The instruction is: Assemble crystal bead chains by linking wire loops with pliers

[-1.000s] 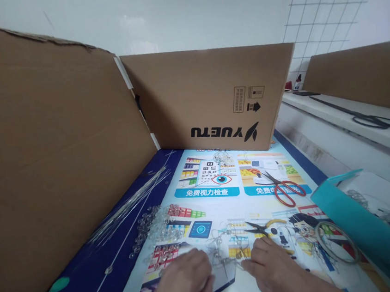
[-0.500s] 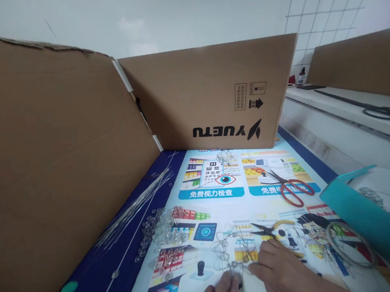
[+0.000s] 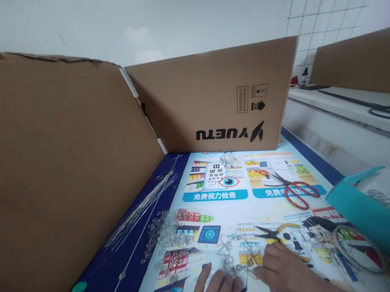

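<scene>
Near the bottom edge, a loop of thin wire strung with clear round beads (image 3: 229,259) lies on the printed sheet between my hands. My left hand (image 3: 215,289) has its fingertips pressed at the loop's near side, with one finger lifted away to the left. My right hand (image 3: 285,269) is closed, thumb and forefinger pinching the wire at the loop's right side. Its fingertips partly hide what they grip. Just beyond this hand lie pliers (image 3: 274,234) with yellow handles, their dark jaws pointing left.
Loose clear beads (image 3: 172,241) are heaped at the left, beside a bundle of straight wires (image 3: 142,209). Red-handled scissors (image 3: 297,191) lie at the back right. A wire coil (image 3: 359,252) and a teal box (image 3: 367,225) stand right. Cardboard panels (image 3: 207,103) border the back and left.
A finger of my left hand has lifted and spread leftward from the others. My right hand keeps its pinch. The whole view has shifted slightly.
</scene>
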`<state>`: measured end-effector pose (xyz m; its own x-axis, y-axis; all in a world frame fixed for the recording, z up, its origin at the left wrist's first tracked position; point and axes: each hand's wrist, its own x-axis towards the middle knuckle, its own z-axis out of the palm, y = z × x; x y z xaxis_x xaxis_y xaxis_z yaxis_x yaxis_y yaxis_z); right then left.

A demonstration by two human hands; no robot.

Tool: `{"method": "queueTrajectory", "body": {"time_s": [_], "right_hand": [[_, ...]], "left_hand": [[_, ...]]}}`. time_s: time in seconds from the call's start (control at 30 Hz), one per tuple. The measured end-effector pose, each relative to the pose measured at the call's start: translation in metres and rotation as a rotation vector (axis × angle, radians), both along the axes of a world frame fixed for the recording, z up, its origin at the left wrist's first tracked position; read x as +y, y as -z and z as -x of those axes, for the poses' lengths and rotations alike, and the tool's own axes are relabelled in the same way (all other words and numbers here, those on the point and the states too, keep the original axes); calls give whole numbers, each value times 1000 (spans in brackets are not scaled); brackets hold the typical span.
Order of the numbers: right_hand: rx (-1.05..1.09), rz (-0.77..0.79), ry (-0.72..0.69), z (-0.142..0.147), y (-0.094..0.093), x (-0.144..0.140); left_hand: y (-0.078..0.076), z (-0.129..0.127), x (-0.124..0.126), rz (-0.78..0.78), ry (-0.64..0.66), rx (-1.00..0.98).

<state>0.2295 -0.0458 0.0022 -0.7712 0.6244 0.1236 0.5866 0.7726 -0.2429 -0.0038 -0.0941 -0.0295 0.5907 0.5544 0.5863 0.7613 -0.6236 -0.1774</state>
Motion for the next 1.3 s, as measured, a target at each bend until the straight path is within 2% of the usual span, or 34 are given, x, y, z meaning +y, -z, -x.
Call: {"method": "queueTrajectory", "body": {"time_s": [0.2, 0.47, 0.57, 0.67, 0.8, 1.03, 1.3], "right_hand": [[9, -66, 10, 1, 5, 1], [23, -98, -19, -1, 15, 5], [20, -104, -26, -1, 19, 6], [16, -117, -26, -1, 19, 7], [4, -134, -21, -2, 18, 7], [24, -187, -47, -2, 25, 8], [46, -210, -54, -4, 32, 10]], "left_hand": [[-14, 5, 13, 104, 114, 6], [-17, 10, 14, 116, 126, 25], [-19, 16, 15, 153, 143, 112], [-16, 17, 16, 146, 149, 127], [-7, 13, 18, 110, 112, -4], [-20, 13, 20, 136, 154, 39], [-12, 14, 18, 145, 156, -7]]}}
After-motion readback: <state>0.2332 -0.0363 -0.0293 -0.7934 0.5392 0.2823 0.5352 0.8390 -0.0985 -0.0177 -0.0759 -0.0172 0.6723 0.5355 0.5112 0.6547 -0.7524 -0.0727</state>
